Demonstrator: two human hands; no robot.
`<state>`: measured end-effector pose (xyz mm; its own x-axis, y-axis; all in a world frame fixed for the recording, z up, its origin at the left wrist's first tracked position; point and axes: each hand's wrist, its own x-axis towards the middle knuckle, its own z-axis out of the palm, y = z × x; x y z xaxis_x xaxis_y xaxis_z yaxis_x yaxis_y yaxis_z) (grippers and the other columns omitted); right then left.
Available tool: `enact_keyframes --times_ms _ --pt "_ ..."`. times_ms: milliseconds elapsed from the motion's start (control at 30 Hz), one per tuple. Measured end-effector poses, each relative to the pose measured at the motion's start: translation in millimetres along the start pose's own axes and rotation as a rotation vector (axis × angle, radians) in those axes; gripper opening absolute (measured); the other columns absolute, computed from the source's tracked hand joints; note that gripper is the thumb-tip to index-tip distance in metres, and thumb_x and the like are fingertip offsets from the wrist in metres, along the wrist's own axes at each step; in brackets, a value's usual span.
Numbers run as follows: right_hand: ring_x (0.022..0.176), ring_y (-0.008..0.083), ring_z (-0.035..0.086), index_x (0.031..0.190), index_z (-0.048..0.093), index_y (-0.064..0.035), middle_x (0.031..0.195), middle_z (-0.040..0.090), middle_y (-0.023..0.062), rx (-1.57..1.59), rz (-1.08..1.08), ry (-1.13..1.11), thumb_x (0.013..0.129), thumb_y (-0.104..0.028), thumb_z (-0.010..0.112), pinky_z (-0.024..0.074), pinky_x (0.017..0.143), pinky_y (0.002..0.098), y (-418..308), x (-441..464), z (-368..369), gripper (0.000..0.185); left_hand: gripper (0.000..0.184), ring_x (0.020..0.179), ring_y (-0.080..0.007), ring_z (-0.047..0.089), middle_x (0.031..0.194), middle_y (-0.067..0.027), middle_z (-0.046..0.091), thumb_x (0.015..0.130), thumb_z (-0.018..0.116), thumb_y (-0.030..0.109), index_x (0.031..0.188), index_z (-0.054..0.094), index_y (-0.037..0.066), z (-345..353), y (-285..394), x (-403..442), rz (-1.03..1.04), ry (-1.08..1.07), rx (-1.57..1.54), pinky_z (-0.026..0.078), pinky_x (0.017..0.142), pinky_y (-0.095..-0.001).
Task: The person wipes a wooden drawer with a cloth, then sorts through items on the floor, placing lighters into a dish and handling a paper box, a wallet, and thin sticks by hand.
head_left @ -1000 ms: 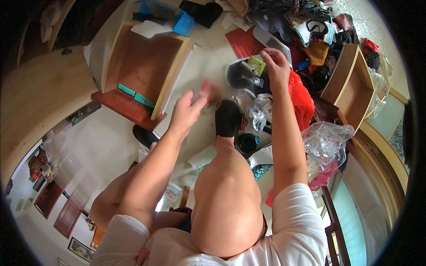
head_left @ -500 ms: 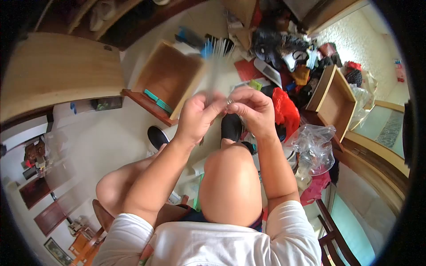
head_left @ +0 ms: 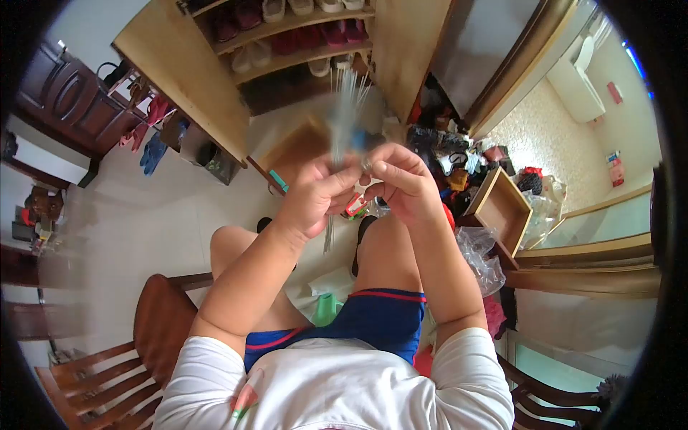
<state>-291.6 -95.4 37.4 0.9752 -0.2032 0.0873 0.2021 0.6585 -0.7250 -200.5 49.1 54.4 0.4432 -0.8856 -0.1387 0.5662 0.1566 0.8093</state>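
A bundle of thin pale rods [head_left: 345,107] stands upright, fanned at its top, with my left hand [head_left: 319,192] closed round its lower part. The rod ends stick out below that hand. My right hand [head_left: 403,179] pinches something small and shiny right beside the left fingers; it is too small to name. A red and white item [head_left: 355,206] shows just under the hands, and I cannot tell whether it is held.
An open cabinet with rows of shoes [head_left: 287,32] is ahead. One drawer [head_left: 295,147] lies beyond my hands, another [head_left: 504,209] to the right by a clear plastic bag [head_left: 479,259]. Mixed clutter [head_left: 459,161] covers the floor between. Wooden chairs [head_left: 166,319] stand near me.
My hands, apart at first, have come together at the centre. The rods show clearly in my left hand. The view has tilted up, bringing the shoe cabinet into sight.
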Motion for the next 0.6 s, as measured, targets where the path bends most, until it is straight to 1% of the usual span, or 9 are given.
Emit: enact_keyframes --times_ms 100,133,200,233,300,400,500,533,600 --pt "0.07 0.0093 0.057 0.089 0.057 -0.0026 0.08 0.059 0.0022 -0.183 -0.018 0.093 0.087 -0.011 0.058 0.0495 0.059 0.0232 3 0 33 0.009 0.007 0.046 -0.0011 0.031 0.065 0.0041 0.048 0.088 0.052 0.013 0.094 0.056 0.01 -9 5 -15 -0.01 -0.038 -0.154 0.022 0.039 -0.0159" --pt "0.068 0.0087 0.054 0.088 0.056 -0.0025 0.078 0.057 0.0021 -0.415 -0.063 0.122 0.086 -0.01 0.057 0.0458 0.058 0.0226 4 2 38 0.008 0.004 0.046 -0.0018 0.03 0.062 0.0052 0.042 0.088 0.053 0.013 0.09 0.054 0.01 -11 7 -18 -0.02 -0.027 -0.216 0.022 0.039 -0.0166" --pt "0.068 0.0094 0.053 0.089 0.055 -0.002 0.077 0.056 0.0025 -0.725 -0.218 0.162 0.086 -0.009 0.057 0.0443 0.059 0.0229 18 11 41 0.008 0.008 0.047 -0.0032 0.029 0.057 0.0075 0.032 0.088 0.053 0.014 0.081 0.05 0.01 -14 9 -22 -0.045 -0.001 -0.344 0.021 0.04 -0.0179" --pt "0.068 0.0097 0.052 0.089 0.054 -0.0017 0.076 0.056 0.0027 -0.877 -0.298 0.178 0.086 -0.008 0.056 0.0436 0.059 0.023 25 16 43 0.007 0.005 0.046 -0.003 0.028 0.056 0.008 0.031 0.088 0.052 0.014 0.084 0.051 0.011 -19 7 -21 -0.044 -0.022 -0.412 0.02 0.04 -0.018" --pt "0.067 0.0104 0.05 0.089 0.053 -0.001 0.075 0.055 0.0035 -0.917 -0.309 0.215 0.086 -0.007 0.055 0.0427 0.06 0.0241 32 28 45 0.007 0.003 0.045 -0.0025 0.026 0.056 0.009 0.029 0.089 0.051 0.014 0.089 0.054 0.012 -34 -1 -13 -0.046 -0.064 -0.545 0.019 0.039 -0.0181" --pt "0.068 0.0095 0.049 0.089 0.054 -0.0008 0.074 0.054 0.0033 -0.964 -0.263 0.268 0.086 -0.006 0.055 0.0421 0.06 0.0234 40 44 43 0.006 0.004 0.045 -0.0025 0.027 0.056 0.0087 0.029 0.09 0.051 0.016 0.088 0.053 0.013 -52 -4 1 -0.075 -0.033 -0.577 0.019 0.039 -0.018" --pt "0.067 0.0086 0.048 0.088 0.054 -0.0007 0.074 0.054 0.0025 -0.909 -0.261 0.288 0.086 -0.006 0.055 0.0418 0.06 0.0233 48 60 27 0.006 0.002 0.048 -0.0008 0.031 0.058 0.0093 0.033 0.089 0.054 0.014 0.089 0.054 0.011 -64 4 12 -0.051 0.056 -0.381 0.02 0.039 -0.0176" --pt "0.066 0.011 0.051 0.086 0.054 -0.0006 0.075 0.056 0.0043 -0.918 -0.268 0.334 0.084 -0.005 0.057 0.0425 0.058 0.024 55 66 19 0.006 0.005 0.05 -0.0005 0.033 0.059 0.0092 0.036 0.087 0.056 0.013 0.091 0.054 0.01 -69 4 15 0.028 0.143 -0.217 0.022 0.04 -0.0172" --pt "0.067 0.014 0.054 0.086 0.055 -0.0007 0.076 0.058 0.0062 -1.094 -0.386 0.368 0.083 -0.005 0.058 0.0431 0.055 0.0247 61 72 17 0.006 0.012 0.054 0.0002 0.036 0.061 0.009 0.04 0.085 0.061 0.013 0.094 0.055 0.009 -78 3 24 0.185 0.311 0.115 0.027 0.044 -0.0163"
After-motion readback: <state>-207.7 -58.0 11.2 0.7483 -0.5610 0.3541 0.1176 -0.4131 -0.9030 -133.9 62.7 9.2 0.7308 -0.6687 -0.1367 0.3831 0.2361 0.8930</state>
